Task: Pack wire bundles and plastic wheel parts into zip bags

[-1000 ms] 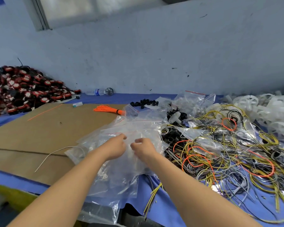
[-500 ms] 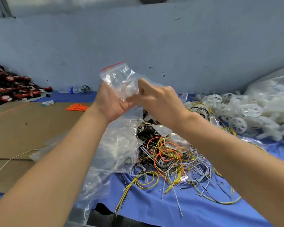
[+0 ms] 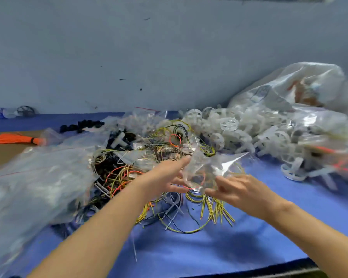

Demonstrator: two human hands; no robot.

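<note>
Clear, crinkly plastic: a small zip bag (image 3: 207, 171) is held up at the centre of the view, above a tangle of yellow, orange, black and white wire bundles (image 3: 149, 173) on a blue table cloth (image 3: 289, 213). The left hand (image 3: 165, 177) holds the bag's left side, thumb and fingers pinching the film; the right hand (image 3: 243, 191), at four o'clock from the bag, pinches its lower edge. White plastic wheel parts (image 3: 229, 125) are heaped at one o'clock, with a large filled sack (image 3: 289, 89) beyond. A pile of empty bags (image 3: 38, 173) lies at nine o'clock. The bag looks feather-light, limp and slippery; it is best pinched at the two lips of its mouth. The wires should be springy and apt to snag.
</note>
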